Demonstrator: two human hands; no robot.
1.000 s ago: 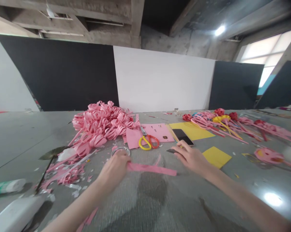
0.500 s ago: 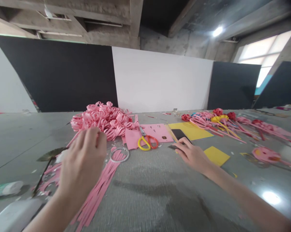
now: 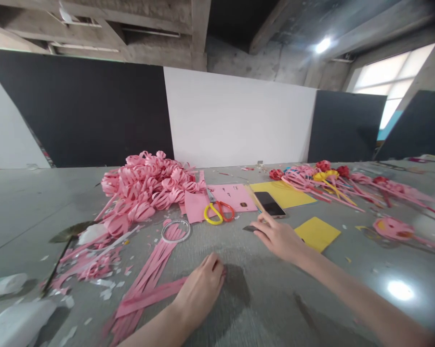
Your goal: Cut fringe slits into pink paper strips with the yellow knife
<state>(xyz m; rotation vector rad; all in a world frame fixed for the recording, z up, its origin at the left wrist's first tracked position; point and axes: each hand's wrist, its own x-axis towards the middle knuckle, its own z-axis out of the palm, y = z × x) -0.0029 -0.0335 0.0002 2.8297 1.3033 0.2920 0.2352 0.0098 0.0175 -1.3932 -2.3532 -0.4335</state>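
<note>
My left hand (image 3: 203,286) is low at the centre, its fingers closed on a pink paper strip (image 3: 152,297) that trails left over a bundle of pink strips (image 3: 158,260). My right hand (image 3: 277,237) reaches in from the right, fingers closed on a small dark blade-like object (image 3: 249,228) near the tabletop. Just beyond it lies a black phone (image 3: 270,204). Scissors with yellow and red handles (image 3: 219,212) rest on pink paper sheets (image 3: 197,206). A roll of clear tape (image 3: 176,231) sits on the strip bundle's far end.
A heap of pink paper loops (image 3: 148,180) stands at the back left. Yellow sheets (image 3: 318,233) and paper flowers (image 3: 327,176) lie to the right. Paper scraps, a glue tube (image 3: 7,285) and a white box (image 3: 22,324) are at the left. Upright boards stand behind.
My left hand has moved right and down to the tabletop, and a pink strip now trails from it. My right hand has shifted slightly off the phone, with the dark object still at its fingers.
</note>
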